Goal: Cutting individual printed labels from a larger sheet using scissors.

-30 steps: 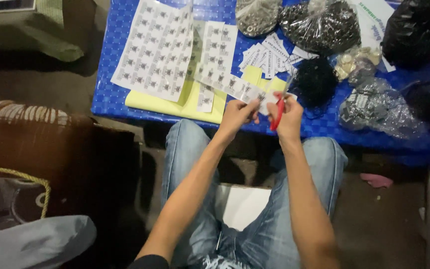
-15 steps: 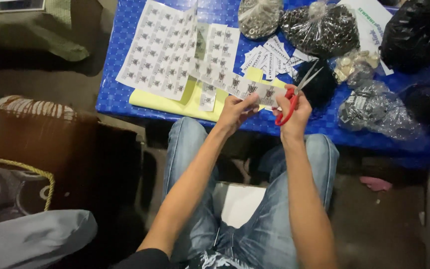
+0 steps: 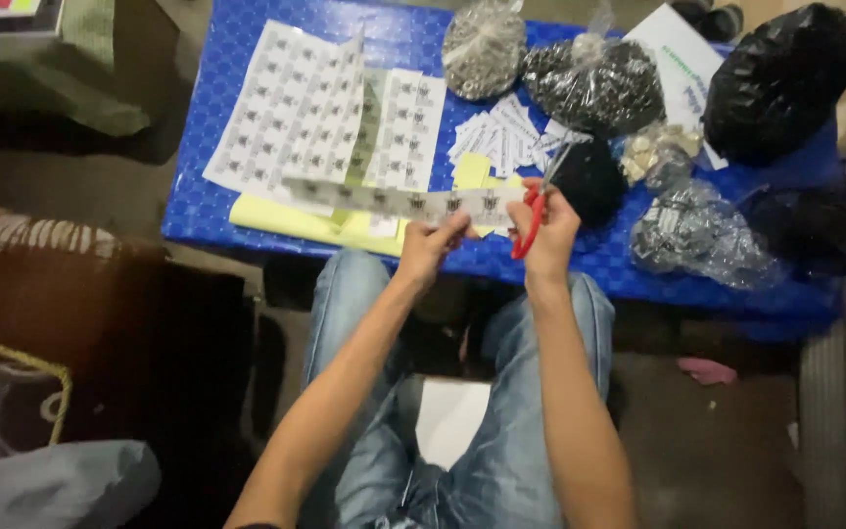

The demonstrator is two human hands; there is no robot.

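Left hand (image 3: pixel 430 245) pinches the long printed paper strip (image 3: pixel 394 201) above the blue table's (image 3: pixel 198 211) near edge, right hand (image 3: pixel 545 223) grips red-handled scissors (image 3: pixel 533 211) at its end (small dark pieces fill clear bags (image 3: pixel 594 83) and (image 3: pixel 697 230) beyond), black bag (image 3: pixel 785 83) far right.

This looks like a small, makeshift packing or craft workspace, dim and informal rather than an office. A low blue patterned surface (image 3: pixel 247 211) fills the upper frame, strewn with printed label sheets (image 3: pixel 291 108), a pile of cut labels (image 3: pixel 501 137) and tied plastic bags of small parts (image 3: pixel 594 83). Bare concrete floor (image 3: pixel 717 441) shows at lower right, with baskets and bundles (image 3: pixel 12 392) crowded at lower left.
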